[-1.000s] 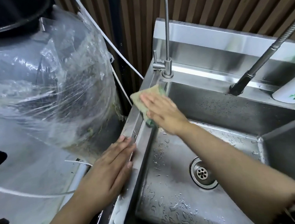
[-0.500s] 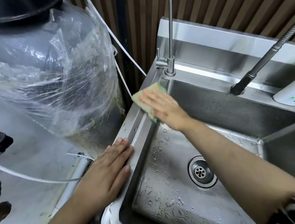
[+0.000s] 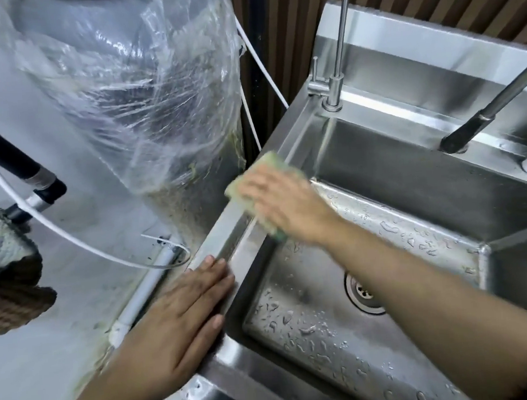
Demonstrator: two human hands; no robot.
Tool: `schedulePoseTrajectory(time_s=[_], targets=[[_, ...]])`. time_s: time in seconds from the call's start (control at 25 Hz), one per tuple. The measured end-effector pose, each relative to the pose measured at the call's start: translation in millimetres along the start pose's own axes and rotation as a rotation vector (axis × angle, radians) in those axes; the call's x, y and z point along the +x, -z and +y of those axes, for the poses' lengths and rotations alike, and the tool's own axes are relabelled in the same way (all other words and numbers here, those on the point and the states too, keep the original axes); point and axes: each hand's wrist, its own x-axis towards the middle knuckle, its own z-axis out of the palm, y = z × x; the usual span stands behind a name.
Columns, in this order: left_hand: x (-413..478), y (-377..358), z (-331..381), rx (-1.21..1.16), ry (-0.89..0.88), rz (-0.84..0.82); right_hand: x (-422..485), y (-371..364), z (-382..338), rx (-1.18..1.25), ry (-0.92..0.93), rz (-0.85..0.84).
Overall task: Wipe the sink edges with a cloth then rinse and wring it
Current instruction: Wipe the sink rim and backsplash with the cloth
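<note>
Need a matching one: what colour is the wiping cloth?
The cloth is pale yellow with a green edge, head view.

Right hand (image 3: 283,203) presses cloth (image 3: 266,168) on sink (image 3: 223,231) edge.

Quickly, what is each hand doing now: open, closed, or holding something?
Left hand: open, fingers straight, resting flat on the sink edge.
Right hand: open, pressing the cloth onto the sink edge; blurred.

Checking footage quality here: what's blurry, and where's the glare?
Head view: the right hand and the cloth under it are smeared by motion blur. Also in the head view, the left hand, flat on the sink rim, looks sharper, and bright glare streaks the steel backsplash.
</note>
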Motion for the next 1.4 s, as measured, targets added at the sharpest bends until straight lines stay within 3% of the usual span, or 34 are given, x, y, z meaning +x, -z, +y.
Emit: schedulePoseTrajectory(time_s=[0.16,0.2,0.28,0.4,0.48,0.56,0.64,0.72,0.8,0.88,0.96,1.08,1.16,1.28,1.4], targets=[[-21,-3,8,-0.001,0.059,-0.006,26,9,28,-0.016,-0.381,-0.032],[-25,-5,9,-0.009,0.070,-0.010,18,-1,7,-0.021,-0.371,0.018],[-29,-8,8,0.003,0.069,-0.002,-15,-21,-51,-0.021,-0.162,0.086],[-28,-9,8,0.007,0.051,0.015,-36,-11,-55,0.032,0.065,-0.055],[-26,-7,7,-0.026,0.048,0.025,-14,0,-19,-0.006,-0.030,-0.112],[-29,-4,5,-0.053,0.033,0.029,9,3,4,-0.082,-0.241,-0.072],[-44,1,-4,-0.027,0.008,0.045,10,-5,-17,-0.082,-0.409,-0.045],[-63,5,-13,-0.019,0.008,0.053,-10,-19,-72,-0.098,-0.338,-0.066],[-80,1,-18,-0.024,-0.016,0.041,-44,-21,-118,-0.018,-0.140,-0.123],[-85,-5,-19,-0.036,-0.039,0.031,-60,-17,-127,0.095,-0.043,-0.182],[-84,-6,-22,-0.022,-0.065,0.025,-50,-7,-106,0.075,-0.067,-0.210],[-86,-9,-25,0.034,-0.098,0.005,-25,0,-78,0.031,-0.344,-0.145],[-89,-12,-26,0.042,-0.102,-0.002,-25,-9,-97,-0.006,-0.419,-0.099],[-89,-12,-26,0.034,-0.093,0.000,-61,-24,-138,0.001,-0.183,-0.085],[-85,-11,-27,0.050,-0.115,0.005,-58,-6,-112,0.076,-0.140,-0.183]])
